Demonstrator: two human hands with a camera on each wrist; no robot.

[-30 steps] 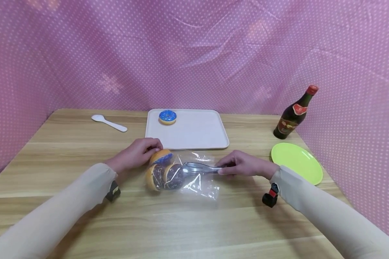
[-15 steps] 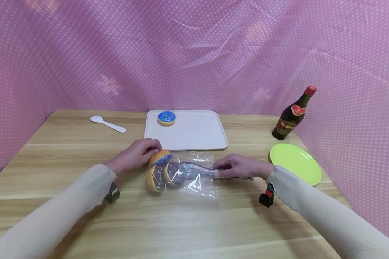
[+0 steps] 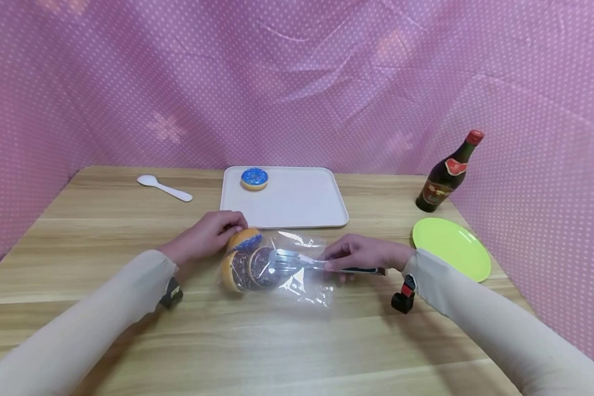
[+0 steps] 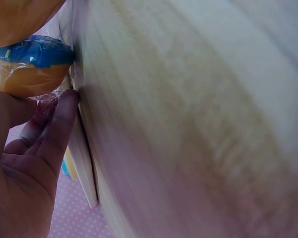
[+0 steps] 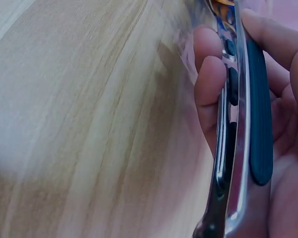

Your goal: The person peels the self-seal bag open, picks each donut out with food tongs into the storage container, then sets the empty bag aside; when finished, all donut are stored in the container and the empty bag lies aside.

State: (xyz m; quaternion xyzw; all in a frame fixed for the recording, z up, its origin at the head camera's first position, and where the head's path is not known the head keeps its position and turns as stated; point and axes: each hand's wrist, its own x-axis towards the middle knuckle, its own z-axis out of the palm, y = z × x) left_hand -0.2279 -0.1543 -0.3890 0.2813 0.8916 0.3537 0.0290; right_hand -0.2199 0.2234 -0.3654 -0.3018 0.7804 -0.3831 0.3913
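In the head view a clear plastic bag [image 3: 297, 283] lies on the table with several donuts in it, one blue-iced [image 3: 246, 240] and others chocolate-iced [image 3: 263, 268]. My left hand [image 3: 205, 235] pinches the bag's upper left corner beside the blue-iced donut; the left wrist view shows the fingers [image 4: 59, 124] at the film under that donut [image 4: 37, 67]. My right hand [image 3: 363, 254] grips metal tongs [image 3: 302, 263], whose head is inside the bag at a chocolate-iced donut. In the right wrist view fingers and thumb lie on both arms of the tongs [image 5: 242, 124].
Behind the bag is a white tray [image 3: 302, 203] with a blue-iced donut [image 3: 254, 179] at its back left. A white spoon [image 3: 165, 188] lies at the back left. To the right are a green plate [image 3: 450, 247] and a dark bottle [image 3: 444, 179] with a red cap.
My right hand has shifted slightly left, and the tongs have turned so that their handle end shows beyond the hand. The left hand keeps its hold on the bag.
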